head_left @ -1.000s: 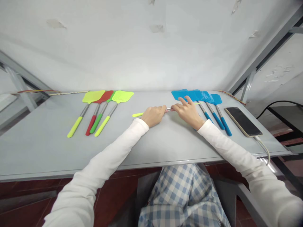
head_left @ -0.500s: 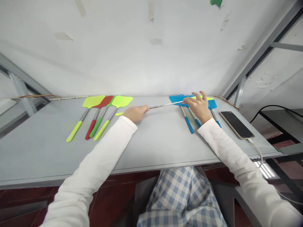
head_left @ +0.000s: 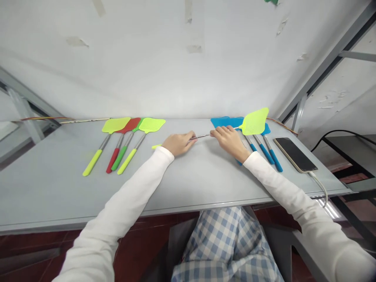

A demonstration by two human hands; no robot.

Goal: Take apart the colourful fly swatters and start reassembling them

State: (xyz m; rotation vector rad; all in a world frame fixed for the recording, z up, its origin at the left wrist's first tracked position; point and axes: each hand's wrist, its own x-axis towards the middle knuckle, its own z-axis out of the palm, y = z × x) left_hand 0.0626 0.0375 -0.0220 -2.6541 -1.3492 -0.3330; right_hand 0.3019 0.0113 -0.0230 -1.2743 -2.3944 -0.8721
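Note:
Across the middle of the table I hold a yellow fly swatter [head_left: 254,121] with a thin telescopic metal rod. My left hand [head_left: 179,144] is closed around its handle end, whose yellow tip sticks out on the left. My right hand [head_left: 230,141] grips the rod near the swatter's head, which tilts up toward the wall. Beneath and beside the right hand lie several blue fly swatters [head_left: 266,153], partly covered by the hand and the yellow head. To the left rest a red fly swatter [head_left: 112,159], a green fly swatter [head_left: 119,158] and two yellow fly swatters [head_left: 92,162].
A phone [head_left: 295,154] with a white charging cable [head_left: 320,183] lies at the right of the grey table [head_left: 188,188]. Behind stands a white wall [head_left: 164,78] with bits of tape. Metal frame bars [head_left: 323,70] slope up at both sides.
The rod between my hands has become shorter. My right hand has moved left and closed on it, my left hand slightly right. The yellow head now shows raised and turned toward me.

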